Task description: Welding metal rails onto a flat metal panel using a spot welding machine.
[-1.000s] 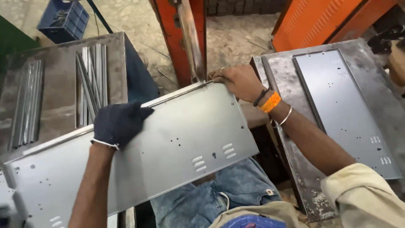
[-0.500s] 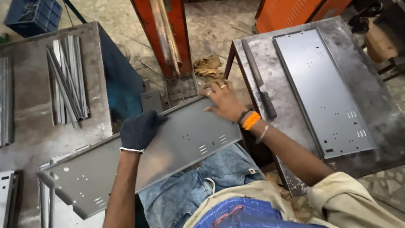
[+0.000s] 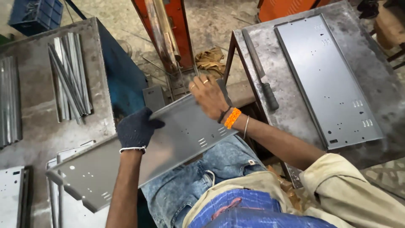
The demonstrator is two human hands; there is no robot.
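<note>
No packages, labels, signs or screens appear anywhere in this view; the nearest thing to a container is a dark blue plastic crate (image 3: 26,16) with a latticed wall, far up and to the left of the gloved left hand (image 3: 136,128) that grips the metal panel (image 3: 139,156); it carries no visible label; the surfaces around the bare right hand (image 3: 207,96), on the panel's upper edge, are plain grey sheet metal and orange-painted steel with no sticker or printed tag visible.
</note>
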